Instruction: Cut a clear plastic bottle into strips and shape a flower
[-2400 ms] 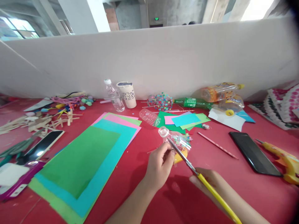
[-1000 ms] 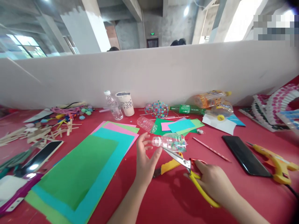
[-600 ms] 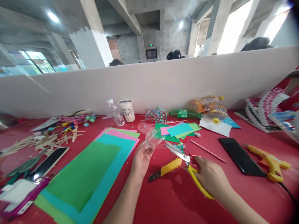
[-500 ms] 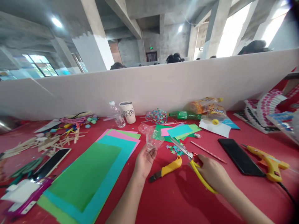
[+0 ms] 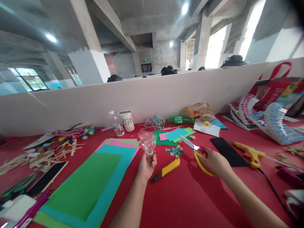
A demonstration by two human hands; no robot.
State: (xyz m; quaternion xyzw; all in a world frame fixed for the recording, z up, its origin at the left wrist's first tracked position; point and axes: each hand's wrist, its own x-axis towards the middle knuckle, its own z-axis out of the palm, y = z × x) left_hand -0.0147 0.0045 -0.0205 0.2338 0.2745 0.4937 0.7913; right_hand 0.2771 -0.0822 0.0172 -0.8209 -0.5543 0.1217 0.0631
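A yellow knife (image 5: 169,167) lies on the red desk (image 5: 180,202), its dark end pointing toward the left hand (image 5: 146,164). That hand, just to the left of the knife, is curled around the neck of a clear bottle top (image 5: 147,141), which is held neck down with its wide end up, beyond the knife and to its left. The right hand (image 5: 215,161), to the right of the knife, is closed around the handles of a pair of scissors (image 5: 190,144); a yellow loop shows below its fingers, and the blades point away from the person, to a spot beyond the knife and right of it. Just beyond the knife is a pile of small coloured stars (image 5: 174,150), and past that are small sheets of paper (image 5: 175,135) in pink, blue and green. A stack of larger paper (image 5: 87,180), green on top, lies to the left of the knife. Well to the right of the knife are a black phone (image 5: 228,152) and a yellow glue gun (image 5: 254,155). Far beyond the knife, a green bottle (image 5: 180,120) lies on its side, while a white cup (image 5: 127,122) stands farther left, beside a clear bottle (image 5: 116,125).
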